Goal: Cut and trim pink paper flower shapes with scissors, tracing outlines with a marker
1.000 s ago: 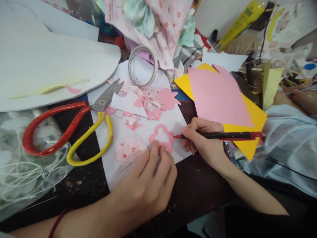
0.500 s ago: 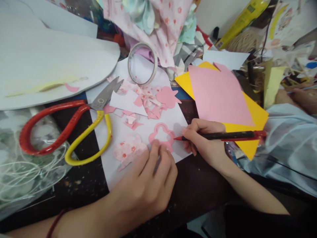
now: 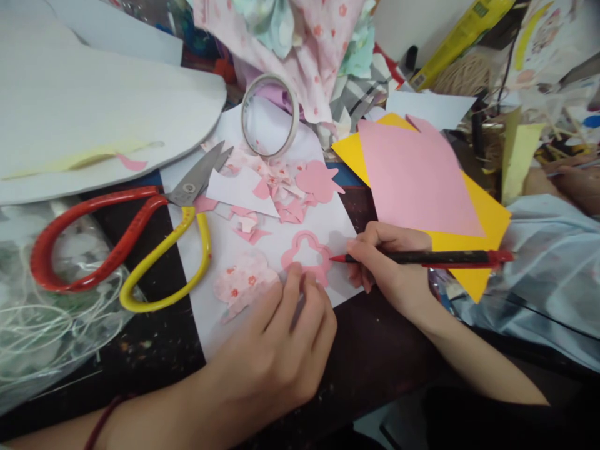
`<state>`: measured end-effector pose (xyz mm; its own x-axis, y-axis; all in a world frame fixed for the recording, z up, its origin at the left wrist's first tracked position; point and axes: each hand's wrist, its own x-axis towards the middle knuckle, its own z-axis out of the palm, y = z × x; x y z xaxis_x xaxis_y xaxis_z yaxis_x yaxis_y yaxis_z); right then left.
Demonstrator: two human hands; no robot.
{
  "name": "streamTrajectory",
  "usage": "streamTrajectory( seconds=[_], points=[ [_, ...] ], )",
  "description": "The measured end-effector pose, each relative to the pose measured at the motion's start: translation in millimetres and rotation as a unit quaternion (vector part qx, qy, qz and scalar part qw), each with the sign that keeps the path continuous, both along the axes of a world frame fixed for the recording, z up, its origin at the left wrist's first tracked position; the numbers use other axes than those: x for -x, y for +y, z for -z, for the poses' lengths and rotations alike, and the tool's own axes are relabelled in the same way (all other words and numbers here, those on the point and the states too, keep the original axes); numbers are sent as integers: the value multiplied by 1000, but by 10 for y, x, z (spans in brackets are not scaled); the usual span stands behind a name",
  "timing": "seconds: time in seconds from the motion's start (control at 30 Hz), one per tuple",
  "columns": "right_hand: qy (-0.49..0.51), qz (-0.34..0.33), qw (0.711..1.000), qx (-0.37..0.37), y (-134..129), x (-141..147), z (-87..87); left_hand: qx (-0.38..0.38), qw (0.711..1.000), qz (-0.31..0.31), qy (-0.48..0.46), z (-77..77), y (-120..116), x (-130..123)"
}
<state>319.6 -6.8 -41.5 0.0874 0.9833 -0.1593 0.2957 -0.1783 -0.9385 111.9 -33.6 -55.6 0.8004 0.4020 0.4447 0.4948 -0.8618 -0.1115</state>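
My left hand rests with bent fingers, its fingertips pressing a pink paper cutout with an open middle onto a white sheet. Held in my right hand is a black-and-red pen, its red tip at the cutout's right edge. A flowered pink fabric piece, cut in a wavy shape, lies just left of my left fingers. Pink and white scraps lie above the cutout, with a solid pink paper shape beside them. Scissors with one red and one yellow handle lie spread at left.
A tape roll stands behind the scraps. Pink paper overlaps a yellow sheet at right. White foam board lies at back left, above a plastic bag with white cord. Another person's hand shows at far right.
The view has shifted slightly. Both hands, the pen and the cutout stay in almost the same places.
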Motion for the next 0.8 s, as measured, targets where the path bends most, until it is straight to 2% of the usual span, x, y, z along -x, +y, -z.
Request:
streamTrajectory(
  seconds=[0.2, 0.37, 0.6, 0.8],
  points=[
    [-2, 14, 1000, 3, 19, 21, 1, 5, 1000, 0, 5, -6, 1, 7],
    [-10, -4, 1000, 16, 1, 10, -2, 0, 1000, -4, 2, 8, -6, -2],
    [-8, 9, 1000, 0, -1, 13, -10, 3, 1000, -2, 3, 18, 7, -6],
    [-9, -15, 1000, 8, -16, 3, -12, -1, 1000, -4, 2, 18, 0, 3]
  ],
)
